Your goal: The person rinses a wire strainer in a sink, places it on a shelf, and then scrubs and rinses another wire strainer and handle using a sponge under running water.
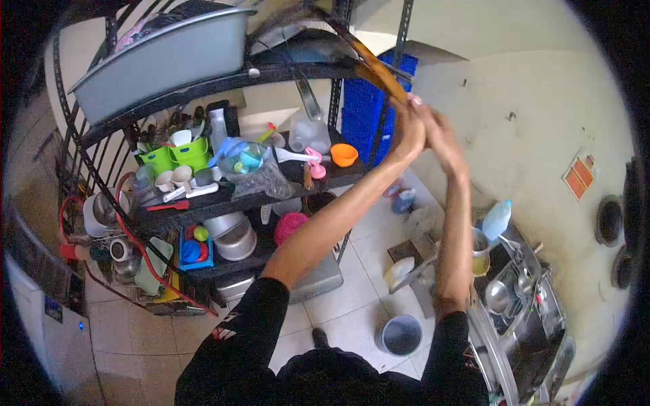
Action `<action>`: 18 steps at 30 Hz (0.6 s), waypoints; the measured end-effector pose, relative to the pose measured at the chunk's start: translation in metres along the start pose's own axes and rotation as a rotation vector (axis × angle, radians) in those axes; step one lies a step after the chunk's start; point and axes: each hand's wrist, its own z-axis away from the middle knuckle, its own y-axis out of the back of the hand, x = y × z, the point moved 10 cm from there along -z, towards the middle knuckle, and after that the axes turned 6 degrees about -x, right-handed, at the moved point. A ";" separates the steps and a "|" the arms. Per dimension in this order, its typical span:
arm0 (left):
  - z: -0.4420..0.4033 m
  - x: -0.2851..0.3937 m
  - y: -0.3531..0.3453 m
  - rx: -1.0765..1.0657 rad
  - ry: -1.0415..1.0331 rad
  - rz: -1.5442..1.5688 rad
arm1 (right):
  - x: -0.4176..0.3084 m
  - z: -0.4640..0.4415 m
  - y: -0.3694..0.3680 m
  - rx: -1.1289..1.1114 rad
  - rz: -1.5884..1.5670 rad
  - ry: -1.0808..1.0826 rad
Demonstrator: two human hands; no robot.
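Both hands are raised at the upper middle, close together at the lower end of a long brown wooden handle (pixel 379 71). My left hand (pixel 409 132) is closed round it. My right hand (pixel 439 128) presses in from the right, its fingers closed at the handle's end and partly hidden. Up and to the left, the handle runs into a dark curved shape, blurred by motion, over the top shelf (pixel 311 68); what it is I cannot make out. A metal scoop-like tool (pixel 308 98) hangs below that shelf.
A large grey tub (pixel 162 61) stands on the top shelf. Below are green containers (pixel 189 152), an orange bowl (pixel 344 155) and pink spoons (pixel 315 164). Blue crates (pixel 365 115) stand behind. A bucket (pixel 399 335) is on the floor; a sink area with metal ware (pixel 501 296) is at right.
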 end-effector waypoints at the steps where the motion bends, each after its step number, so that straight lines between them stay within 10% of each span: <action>1: 0.000 0.019 -0.011 -0.017 0.072 0.029 | 0.000 -0.009 0.012 -0.042 0.084 -0.097; 5: -0.038 -0.023 -0.016 -0.210 0.129 0.100 | -0.011 -0.046 0.045 0.051 0.307 0.013; 10: 0.072 0.128 0.048 0.055 -0.667 -1.109 | 0.033 -0.050 0.045 -0.005 0.452 0.117; 13: 0.122 0.104 0.179 0.635 -0.476 -0.806 | 0.065 -0.045 0.032 -0.044 0.248 0.188; 16: 0.088 -0.048 0.255 0.344 0.182 0.277 | 0.073 -0.039 0.019 -0.100 0.200 0.119; 18: 0.067 -0.049 0.234 0.192 0.247 0.414 | 0.092 -0.041 0.005 -0.152 0.141 0.071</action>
